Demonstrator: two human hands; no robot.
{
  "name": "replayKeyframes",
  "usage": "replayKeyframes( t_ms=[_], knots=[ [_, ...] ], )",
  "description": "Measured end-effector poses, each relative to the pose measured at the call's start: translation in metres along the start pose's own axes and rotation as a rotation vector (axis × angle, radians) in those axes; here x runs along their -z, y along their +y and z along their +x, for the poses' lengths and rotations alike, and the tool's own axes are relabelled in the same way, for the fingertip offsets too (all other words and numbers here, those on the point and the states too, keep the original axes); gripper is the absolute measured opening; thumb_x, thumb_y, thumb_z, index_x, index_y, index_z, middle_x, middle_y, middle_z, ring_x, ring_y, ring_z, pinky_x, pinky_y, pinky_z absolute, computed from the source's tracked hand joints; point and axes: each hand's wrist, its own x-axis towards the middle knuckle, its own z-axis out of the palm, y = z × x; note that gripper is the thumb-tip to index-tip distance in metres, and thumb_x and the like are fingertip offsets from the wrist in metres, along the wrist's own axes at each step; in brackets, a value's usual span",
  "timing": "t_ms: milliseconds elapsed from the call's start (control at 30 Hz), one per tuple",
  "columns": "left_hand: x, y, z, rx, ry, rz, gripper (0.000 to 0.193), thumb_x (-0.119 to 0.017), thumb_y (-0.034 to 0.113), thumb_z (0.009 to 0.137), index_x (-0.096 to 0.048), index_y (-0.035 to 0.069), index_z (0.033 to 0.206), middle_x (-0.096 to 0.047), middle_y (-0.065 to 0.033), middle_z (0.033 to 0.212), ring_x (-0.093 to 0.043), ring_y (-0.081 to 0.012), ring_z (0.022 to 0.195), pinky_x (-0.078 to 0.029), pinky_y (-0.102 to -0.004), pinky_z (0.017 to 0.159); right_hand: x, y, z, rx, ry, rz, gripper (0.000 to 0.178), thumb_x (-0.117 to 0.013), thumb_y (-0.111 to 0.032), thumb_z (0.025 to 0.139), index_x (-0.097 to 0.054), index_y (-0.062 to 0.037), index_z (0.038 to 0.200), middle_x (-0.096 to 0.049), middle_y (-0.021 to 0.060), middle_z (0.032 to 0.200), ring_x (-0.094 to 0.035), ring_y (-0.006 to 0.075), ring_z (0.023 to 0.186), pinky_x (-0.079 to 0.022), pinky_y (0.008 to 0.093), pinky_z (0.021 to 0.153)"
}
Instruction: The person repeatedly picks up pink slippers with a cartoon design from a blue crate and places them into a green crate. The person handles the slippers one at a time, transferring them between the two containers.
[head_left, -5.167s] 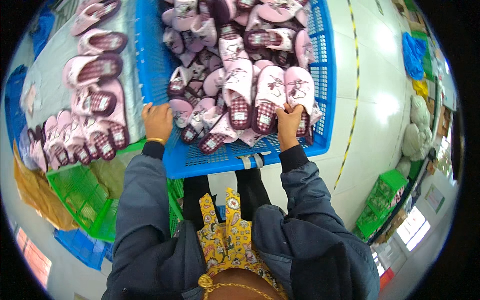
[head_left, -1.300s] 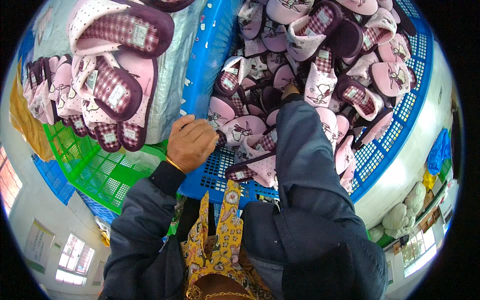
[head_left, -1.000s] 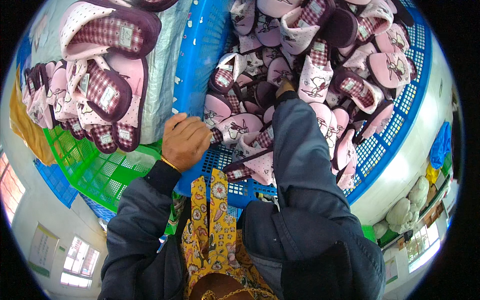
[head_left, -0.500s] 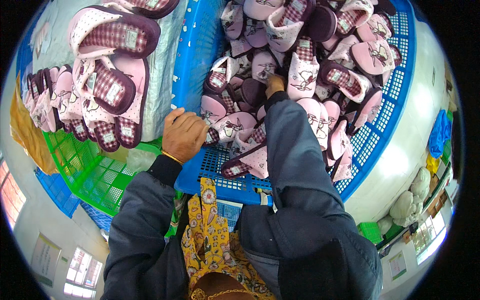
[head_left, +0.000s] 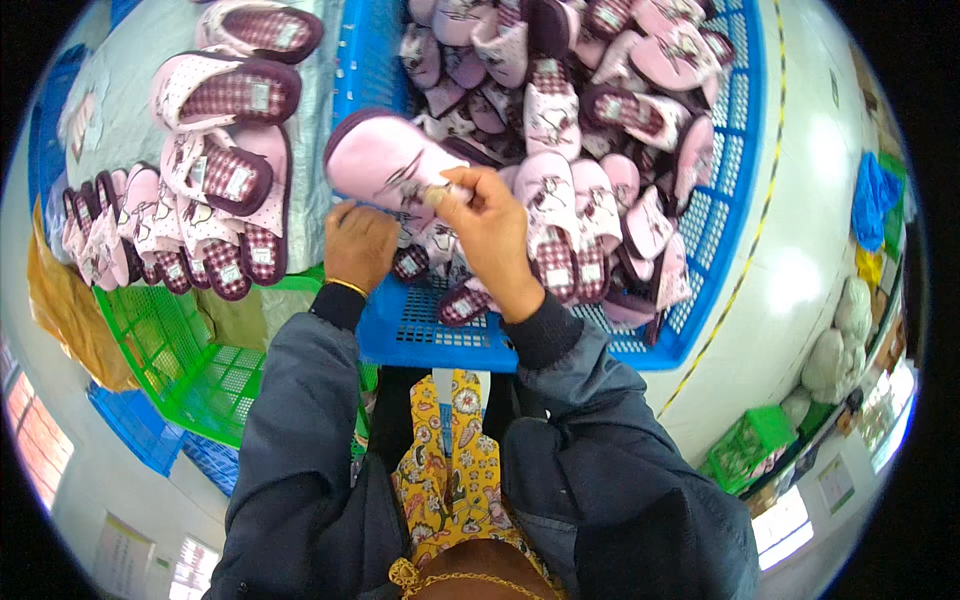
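My right hand (head_left: 492,232) pinches the edge of a pink slipper (head_left: 385,162) and holds it sole-up above the blue plastic crate (head_left: 420,330). My left hand (head_left: 360,245) rests closed on the crate's near left corner, just under that slipper; whether it also touches the slipper I cannot tell. The crate is full of pink slippers with dark checked insoles (head_left: 560,190), piled loosely.
Left of the crate, paired pink slippers (head_left: 215,190) lie in rows on a pale sheet. A green crate (head_left: 190,350) stands below them, with a brown paper bag (head_left: 70,310) and a blue crate (head_left: 135,430) beside it. A white floor with a yellow line (head_left: 760,200) runs on the right.
My right hand has come back out of the pile toward me and now holds a pink slipper up, sole showing. My left hand has stayed on the crate's corner.
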Motion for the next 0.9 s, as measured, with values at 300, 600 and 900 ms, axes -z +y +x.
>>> replayKeyframes(
  t_ms=[300, 600, 900],
  knots=[
    [0.011, 0.01, 0.002, 0.09, -0.009, -0.214, 0.016, -0.058, 0.024, 0.091, -0.066, 0.011, 0.097, -0.067, -0.0086, 0.096, -0.062, -0.0281, 0.096, -0.043, -0.0378, 0.091, 0.055, -0.023, -0.121, -0.032, 0.126, -0.199, 0.022, -0.079, -0.012, 0.075, -0.066, -0.003, 0.091, -0.063, 0.0082, 0.084, -0.058, 0.0169, 0.068, -0.047, 0.0287, 0.062],
    [-0.021, 0.089, -0.003, 1.161, -0.15, -1.855, 0.044, -0.046, 0.043, 0.101, -0.053, 0.007, 0.126, -0.062, -0.0076, 0.117, -0.063, -0.0194, 0.1, -0.051, -0.037, 0.088, 0.075, 0.026, -0.109, -0.338, 0.269, 0.116, 0.027, -0.076, -0.008, 0.081, -0.063, 0.0023, 0.102, -0.058, -0.0008, 0.082, -0.049, 0.0058, 0.069, -0.043, 0.0211, 0.061],
    [-0.012, 0.072, 0.01, 0.423, -0.124, -0.46, 0.041, -0.067, 0.022, 0.085, -0.057, 0.002, 0.119, -0.064, -0.0152, 0.109, -0.06, -0.033, 0.104, -0.045, -0.0419, 0.096, 0.113, 0.064, -0.109, -0.252, 0.211, -0.224, 0.032, -0.077, -0.009, 0.078, -0.066, 0.0005, 0.107, -0.063, 0.0059, 0.089, -0.057, 0.0108, 0.071, -0.048, 0.0259, 0.065]
  ],
)
